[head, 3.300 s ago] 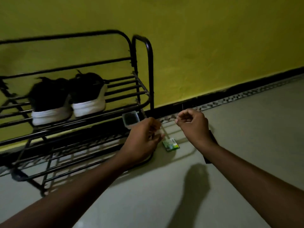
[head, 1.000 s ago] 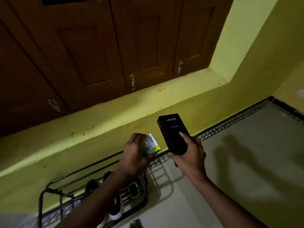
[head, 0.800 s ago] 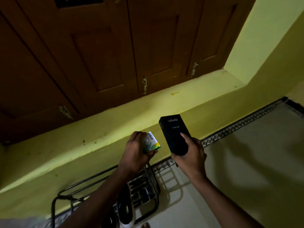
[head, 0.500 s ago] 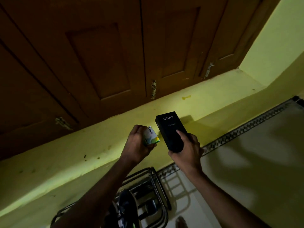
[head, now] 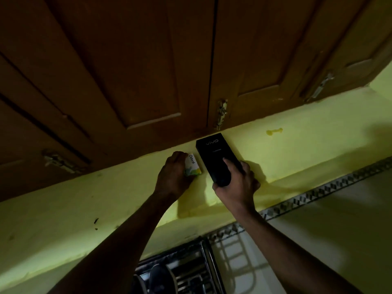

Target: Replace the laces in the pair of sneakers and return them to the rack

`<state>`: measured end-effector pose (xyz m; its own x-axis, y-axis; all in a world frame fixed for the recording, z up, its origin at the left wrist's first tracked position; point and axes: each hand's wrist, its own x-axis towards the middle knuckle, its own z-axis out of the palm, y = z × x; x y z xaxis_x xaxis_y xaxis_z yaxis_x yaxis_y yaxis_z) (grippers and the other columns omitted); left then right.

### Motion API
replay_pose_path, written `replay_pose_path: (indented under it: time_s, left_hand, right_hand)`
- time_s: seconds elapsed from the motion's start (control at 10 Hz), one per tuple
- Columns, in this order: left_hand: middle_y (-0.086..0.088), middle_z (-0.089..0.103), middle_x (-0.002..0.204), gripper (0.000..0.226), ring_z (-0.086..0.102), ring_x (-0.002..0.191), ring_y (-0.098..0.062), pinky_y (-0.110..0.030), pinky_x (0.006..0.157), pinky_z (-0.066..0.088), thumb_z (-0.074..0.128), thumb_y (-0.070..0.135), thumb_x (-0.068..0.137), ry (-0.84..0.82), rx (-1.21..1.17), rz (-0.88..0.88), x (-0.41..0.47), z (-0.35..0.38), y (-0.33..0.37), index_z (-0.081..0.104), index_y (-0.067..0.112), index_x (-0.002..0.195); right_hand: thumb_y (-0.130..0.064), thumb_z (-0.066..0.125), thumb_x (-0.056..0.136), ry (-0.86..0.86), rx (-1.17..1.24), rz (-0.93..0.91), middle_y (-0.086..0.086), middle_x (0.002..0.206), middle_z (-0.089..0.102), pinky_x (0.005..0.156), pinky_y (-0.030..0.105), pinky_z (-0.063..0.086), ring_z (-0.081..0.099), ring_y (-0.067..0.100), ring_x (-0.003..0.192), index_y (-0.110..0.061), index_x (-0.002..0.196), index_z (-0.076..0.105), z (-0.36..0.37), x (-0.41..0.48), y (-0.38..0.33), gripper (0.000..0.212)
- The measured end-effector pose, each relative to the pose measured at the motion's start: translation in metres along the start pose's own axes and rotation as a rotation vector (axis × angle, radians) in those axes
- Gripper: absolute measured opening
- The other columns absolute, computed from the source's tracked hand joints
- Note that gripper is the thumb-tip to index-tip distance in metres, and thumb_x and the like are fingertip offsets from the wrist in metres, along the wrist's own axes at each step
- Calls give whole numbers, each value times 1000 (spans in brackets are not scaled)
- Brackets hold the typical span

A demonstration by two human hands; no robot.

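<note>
Got left hand (head: 174,177) curled round small packet (head: 193,167), right hand (head: 235,183) wrapped on black vivo box (head: 214,155), both at yellow ledge (head: 297,149), probably parking clutter; sneakers (head: 161,279) sit below on rack (head: 203,262).

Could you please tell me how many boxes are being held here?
2: a black box in the right hand, a small white-green box in the left hand.
</note>
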<state>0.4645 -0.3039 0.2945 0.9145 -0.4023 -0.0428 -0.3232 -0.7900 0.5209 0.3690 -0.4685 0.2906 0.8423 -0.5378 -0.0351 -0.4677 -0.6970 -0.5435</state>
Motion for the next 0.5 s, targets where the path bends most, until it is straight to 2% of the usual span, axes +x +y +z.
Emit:
replay_pose_path:
  time_s: [0.2,0.4,0.5]
  left_hand:
    - [-9,55,136,70,52,125,-30,-43,98,49,86,30,77,20,-38,-1,21,12,-7,53,9,136]
    - [-12,53,143,79,47,134,-30,-39,109,43,87,30,76,-29,-88,-24,24,13,-8,49,7,142]
    - [-10,49,146,78,44,137,-28,-37,111,41,85,25,79,13,-128,-39,15,7,-4,46,9,144]
  right_hand:
    - [-35,78,68,40,-51,-29,7,145,37,102,53,28,38,36,129,-37,142,49,18,13,-9,79]
    - [-43,74,73,-12,-147,-52,10,149,32,100,52,30,35,38,132,-36,148,40,16,17,-13,83]
    - [-48,73,73,-10,-158,-82,8,151,30,101,55,29,31,36,137,-36,147,41,6,13,-13,82]
